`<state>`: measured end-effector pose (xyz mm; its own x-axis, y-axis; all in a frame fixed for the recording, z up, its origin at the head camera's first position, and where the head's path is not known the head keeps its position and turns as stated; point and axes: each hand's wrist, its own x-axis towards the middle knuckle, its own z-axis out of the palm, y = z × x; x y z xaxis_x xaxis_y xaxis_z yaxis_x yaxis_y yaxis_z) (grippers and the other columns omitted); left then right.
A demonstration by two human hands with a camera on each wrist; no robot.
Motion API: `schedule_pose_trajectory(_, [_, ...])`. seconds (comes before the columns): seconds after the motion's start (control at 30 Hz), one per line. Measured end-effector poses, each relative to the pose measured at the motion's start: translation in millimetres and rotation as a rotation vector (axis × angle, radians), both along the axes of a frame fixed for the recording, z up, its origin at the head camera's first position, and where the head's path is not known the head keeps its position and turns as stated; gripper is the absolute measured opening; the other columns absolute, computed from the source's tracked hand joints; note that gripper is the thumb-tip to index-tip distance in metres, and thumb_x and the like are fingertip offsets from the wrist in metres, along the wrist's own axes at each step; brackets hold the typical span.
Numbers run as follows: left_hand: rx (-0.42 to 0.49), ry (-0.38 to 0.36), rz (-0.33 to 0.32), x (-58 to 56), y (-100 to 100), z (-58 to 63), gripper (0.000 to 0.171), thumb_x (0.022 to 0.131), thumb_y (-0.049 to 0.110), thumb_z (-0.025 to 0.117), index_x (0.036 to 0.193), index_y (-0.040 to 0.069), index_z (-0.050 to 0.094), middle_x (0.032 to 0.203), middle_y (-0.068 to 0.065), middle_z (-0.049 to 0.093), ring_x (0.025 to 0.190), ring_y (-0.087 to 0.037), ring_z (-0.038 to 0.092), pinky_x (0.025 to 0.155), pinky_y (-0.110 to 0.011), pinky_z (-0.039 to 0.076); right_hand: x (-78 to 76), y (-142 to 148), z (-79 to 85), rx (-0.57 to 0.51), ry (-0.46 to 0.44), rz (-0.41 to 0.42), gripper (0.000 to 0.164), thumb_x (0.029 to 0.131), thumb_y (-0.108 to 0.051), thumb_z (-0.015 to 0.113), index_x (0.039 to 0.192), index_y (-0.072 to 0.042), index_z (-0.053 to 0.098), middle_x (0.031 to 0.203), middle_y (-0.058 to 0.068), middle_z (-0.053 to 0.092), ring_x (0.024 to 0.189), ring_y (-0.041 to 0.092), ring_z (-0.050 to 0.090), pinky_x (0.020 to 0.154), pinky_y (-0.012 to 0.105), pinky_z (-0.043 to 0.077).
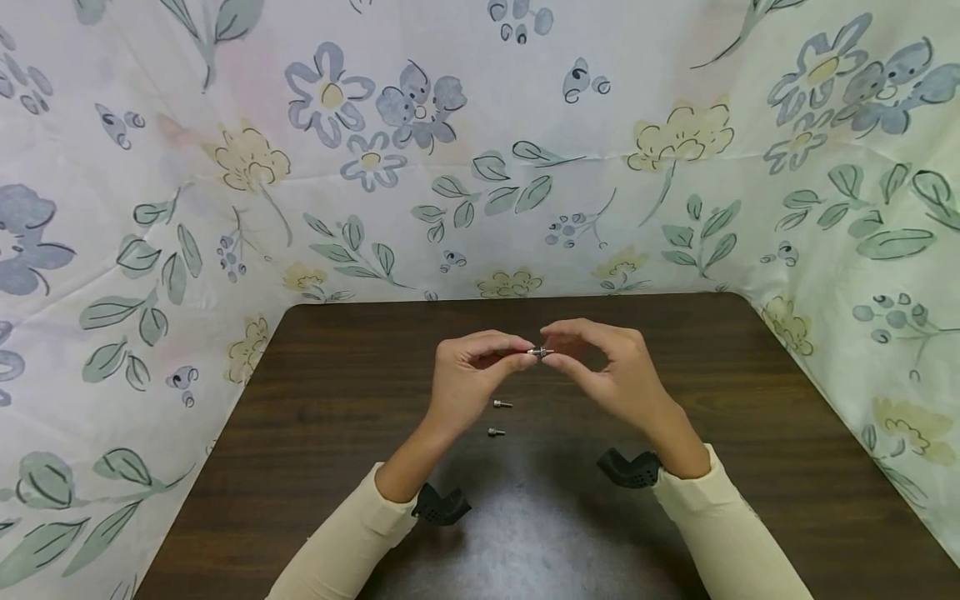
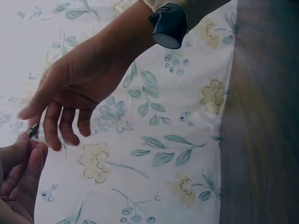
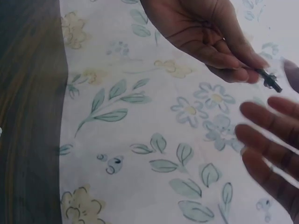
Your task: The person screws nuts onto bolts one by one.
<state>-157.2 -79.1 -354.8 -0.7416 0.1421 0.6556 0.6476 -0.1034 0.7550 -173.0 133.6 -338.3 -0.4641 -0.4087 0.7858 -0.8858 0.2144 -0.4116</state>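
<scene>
My left hand pinches a small metal bolt between thumb and fingertips, above the table. A wider nut-like ring sits around the bolt's shaft near its free end. Just to the right, my right hand has thumb and fingers spread on either side of that end. In the right wrist view the fingers of the right hand stand apart from the bolt. Two small metal screws, an upper screw and a lower screw, lie on the table below the hands.
The dark wooden table has rounded far corners. A white floral cloth hangs behind it and along both sides. Each wrist wears a black device, the left device and the right device.
</scene>
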Motion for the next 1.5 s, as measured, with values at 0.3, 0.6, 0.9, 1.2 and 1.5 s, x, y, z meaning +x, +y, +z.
schedule_pose_trajectory(0.3, [0.008,0.006,-0.013,-0.4,-0.8,0.7,0.011,0.084,-0.005,0.079,0.094,-0.002,0.078,0.089,-0.012,0.076,0.077,-0.023,0.073,0.068,-0.039,0.063,-2.9,-0.9,0.6,0.000,0.085,0.073,0.032,0.078,0.006,0.084,0.107,-0.003,0.076,0.098,0.007,0.076,0.078,0.014,0.069,0.075,0.019,0.056])
schedule_pose_trajectory(0.6, [0.012,0.014,-0.022,0.7,-1.7,0.5,0.011,0.084,-0.006,0.078,0.095,-0.003,0.078,0.090,-0.013,0.075,0.078,-0.023,0.073,0.069,-0.040,0.063,-3.5,-4.5,-0.6,0.006,0.075,0.080,0.017,0.088,-0.003,0.079,0.104,-0.005,0.076,0.097,0.005,0.076,0.083,0.017,0.071,0.079,0.020,0.057])
schedule_pose_trajectory(0.9, [-0.010,0.031,-0.032,-1.1,1.1,-1.6,0.011,0.085,-0.005,0.078,0.095,-0.001,0.078,0.089,-0.012,0.075,0.077,-0.022,0.072,0.069,-0.040,0.062,-3.6,-5.9,-1.9,-0.013,0.080,0.037,0.012,0.098,-0.013,0.069,0.094,-0.007,0.078,0.092,0.002,0.076,0.086,0.019,0.072,0.084,0.021,0.056])
schedule_pose_trajectory(1.2, [0.007,0.008,-0.011,1.9,-0.1,-3.5,0.010,0.084,-0.004,0.079,0.094,-0.003,0.078,0.089,-0.013,0.076,0.077,-0.023,0.073,0.069,-0.041,0.063,-2.2,-4.2,-4.7,-0.006,0.049,0.020,0.017,0.098,-0.018,0.070,0.106,-0.005,0.077,0.101,0.005,0.076,0.087,0.018,0.073,0.083,0.020,0.057])
schedule_pose_trajectory(1.5, [0.011,0.019,-0.016,1.4,0.8,-0.8,0.010,0.085,-0.005,0.078,0.095,-0.003,0.078,0.090,-0.014,0.075,0.078,-0.022,0.073,0.069,-0.040,0.063,-4.1,-1.1,0.7,-0.016,0.105,0.086,0.021,0.086,-0.006,0.082,0.106,-0.003,0.076,0.097,0.007,0.076,0.080,0.019,0.070,0.076,0.023,0.057])
